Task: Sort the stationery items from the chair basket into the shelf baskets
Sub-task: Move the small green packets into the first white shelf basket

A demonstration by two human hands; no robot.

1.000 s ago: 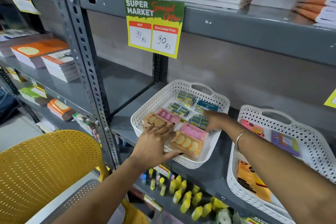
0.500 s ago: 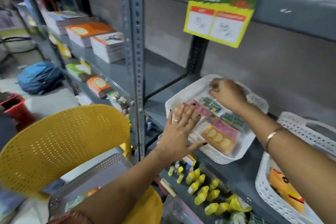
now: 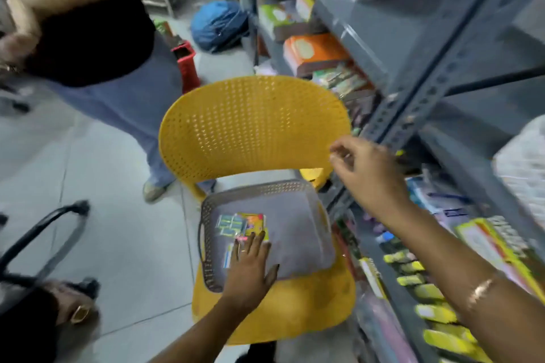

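Note:
A grey perforated basket (image 3: 295, 215) sits on the seat of a yellow chair (image 3: 253, 124). A few stationery packs (image 3: 239, 224), green and yellow-orange, lie at its left side. My left hand (image 3: 250, 268) rests flat inside the basket, fingers spread over the packs, holding nothing that I can see. My right hand (image 3: 365, 168) hovers above the basket's right edge near the shelf post, fingers loosely curled and empty. A white shelf basket (image 3: 522, 162) shows blurred at the far right.
The grey metal shelf (image 3: 427, 91) runs along the right, with notebooks and yellow highlighters (image 3: 427, 292) on lower levels. A person in a black top and jeans (image 3: 118, 68) stands behind the chair. A blue bag (image 3: 218, 23) and red bin (image 3: 185, 65) lie on the floor.
My view swung from the shelf down to the chair. Both hands left the white shelf basket; the left one now lies in the grey chair basket, the right hangs above it.

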